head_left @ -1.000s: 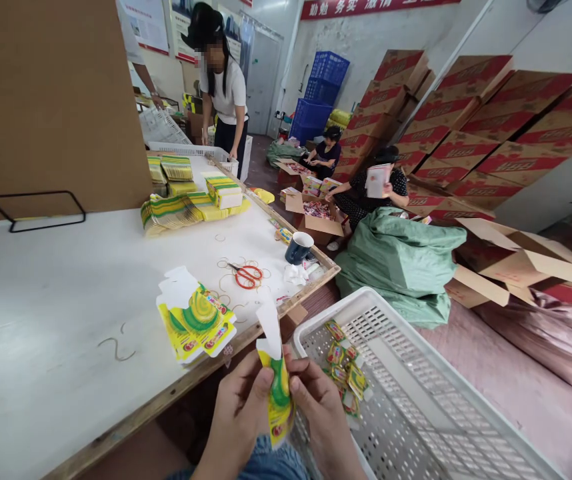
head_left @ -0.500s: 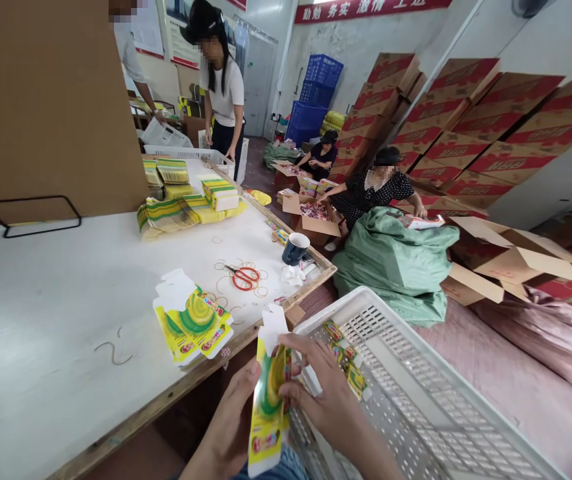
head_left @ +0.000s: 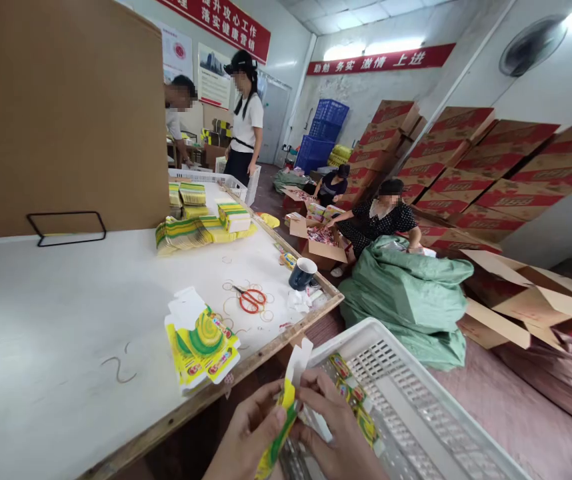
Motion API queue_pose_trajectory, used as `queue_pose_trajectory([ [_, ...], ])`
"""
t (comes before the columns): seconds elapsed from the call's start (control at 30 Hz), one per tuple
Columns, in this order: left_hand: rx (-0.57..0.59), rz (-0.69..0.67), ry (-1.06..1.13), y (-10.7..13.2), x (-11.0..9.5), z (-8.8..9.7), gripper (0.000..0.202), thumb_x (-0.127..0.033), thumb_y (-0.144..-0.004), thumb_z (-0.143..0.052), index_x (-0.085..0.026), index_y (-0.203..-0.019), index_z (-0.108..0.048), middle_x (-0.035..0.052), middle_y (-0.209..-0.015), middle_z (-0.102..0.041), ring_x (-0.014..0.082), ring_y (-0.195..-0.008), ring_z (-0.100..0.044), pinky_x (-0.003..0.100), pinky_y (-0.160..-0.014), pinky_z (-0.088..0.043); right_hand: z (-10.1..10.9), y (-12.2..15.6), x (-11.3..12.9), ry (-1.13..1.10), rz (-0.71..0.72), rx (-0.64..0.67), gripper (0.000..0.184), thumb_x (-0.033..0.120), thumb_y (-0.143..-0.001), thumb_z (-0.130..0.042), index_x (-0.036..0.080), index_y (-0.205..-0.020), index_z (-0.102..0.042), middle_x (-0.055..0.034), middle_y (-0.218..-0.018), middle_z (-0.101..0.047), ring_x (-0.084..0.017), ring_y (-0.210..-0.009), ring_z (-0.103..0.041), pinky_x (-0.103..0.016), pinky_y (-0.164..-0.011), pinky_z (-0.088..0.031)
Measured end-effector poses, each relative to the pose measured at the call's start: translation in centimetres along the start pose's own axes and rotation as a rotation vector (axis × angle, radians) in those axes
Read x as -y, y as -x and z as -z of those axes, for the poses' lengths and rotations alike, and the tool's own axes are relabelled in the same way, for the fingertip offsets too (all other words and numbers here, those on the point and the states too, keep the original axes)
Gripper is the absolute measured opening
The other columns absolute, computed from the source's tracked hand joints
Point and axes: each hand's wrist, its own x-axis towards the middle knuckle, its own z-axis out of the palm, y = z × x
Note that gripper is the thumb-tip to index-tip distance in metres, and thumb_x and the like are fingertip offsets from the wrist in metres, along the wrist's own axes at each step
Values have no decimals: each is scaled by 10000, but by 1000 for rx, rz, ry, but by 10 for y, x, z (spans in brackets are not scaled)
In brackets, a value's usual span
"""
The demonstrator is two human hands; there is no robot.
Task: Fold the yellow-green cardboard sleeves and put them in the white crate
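Observation:
A flat-printed yellow and green carton (head_left: 289, 397) with white end flaps is upright and tilted between my hands, its narrow side toward me. My left hand (head_left: 249, 433) grips it from the left, thumb on its face. On the other side, my right hand (head_left: 333, 423) pinches its upper edge near the white flap. Similar cartons (head_left: 203, 343) lie in a small overlapping pile on the white table (head_left: 136, 307). Below my right hand, small yellow-green packs (head_left: 366, 423) lie in a white plastic crate (head_left: 436, 383).
Red-handled scissors (head_left: 252, 301), loose rubber bands and a dark mug (head_left: 302, 275) are on the table near its wooden edge. Bundled cartons (head_left: 186, 233) stand farther back. A green sack (head_left: 406, 293) and open cardboard boxes are beyond the crate. Several people work nearby.
The carton has turned from showing its broad face to a narrower side, and my fingers have shifted higher on it. My view has tilted up. The standing co-worker has straightened.

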Motion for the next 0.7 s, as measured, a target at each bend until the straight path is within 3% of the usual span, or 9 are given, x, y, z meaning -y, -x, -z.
queue_pose_trajectory([
  [0.1,26,-62,-37,-1,-4,1,444,-420,-711,-723,-186,-1087,-683,127,-1043,-715,290,-1002,-635,414,-909,-464,-9,8,-18,28,41,-232,447,244,-776,-674,275,-1207,-559,-84,-1156,-546,-251,-1010,-564,-307,-812,-496],
  [0.2,-2,-95,-112,-1,-5,-2,465,-454,-744,-680,-177,-1118,-662,118,-1009,-728,288,-987,-639,392,-885,-480,-30,17,-34,-103,-52,-410,520,409,-798,-640,254,-1278,-516,-96,-1078,-621,-228,-835,-619,-293,-702,-527],
  [0.27,-21,-118,-212,-1,-5,-6,508,-504,-770,-627,-169,-1153,-635,118,-1049,-718,291,-998,-633,381,-880,-486,-45,20,-39,-250,-126,-410,427,486,-838,-552,215,-1163,-608,-88,-904,-676,-214,-727,-629,-296,-674,-535],
  [0.33,-48,-183,-343,0,-4,-8,509,-523,-796,-579,-172,-1163,-618,116,-1109,-698,289,-1034,-617,364,-897,-481,-54,22,-39,-331,-189,-400,362,505,-841,-533,191,-937,-688,-70,-748,-674,-200,-648,-616,-284,-634,-532],
  [0.47,-64,-249,-561,-2,3,-2,477,-461,-835,-553,-187,-1223,-516,118,-1076,-705,266,-1009,-636,338,-880,-491,-49,19,-31,-342,-298,-480,290,447,-798,-620,181,-688,-650,-39,-611,-633,-170,-554,-564,-237,-525,-490],
  [0.53,-52,-222,-580,-3,9,5,562,-441,-838,-556,-184,-1306,-381,126,-1006,-715,258,-913,-667,347,-800,-523,-40,17,-28,-367,-331,-505,240,418,-787,-649,184,-735,-648,-39,-634,-649,-174,-566,-583,-238,-537,-500],
  [0.6,-34,-229,-537,-4,14,10,664,-438,-835,-561,-180,-1362,-250,127,-964,-714,255,-848,-676,359,-752,-531,-32,16,-25,-439,-322,-473,211,387,-795,-654,203,-897,-639,-53,-756,-689,-190,-638,-631,-257,-605,-535],
  [0.7,23,-235,-455,-2,14,10,682,-428,-841,-557,-188,-1379,-213,138,-1016,-691,260,-882,-667,360,-756,-516,-22,17,-21,-572,-258,-396,322,355,-847,-601,271,-1146,-515,-78,-1007,-684,-218,-842,-667,-302,-737,-549],
])
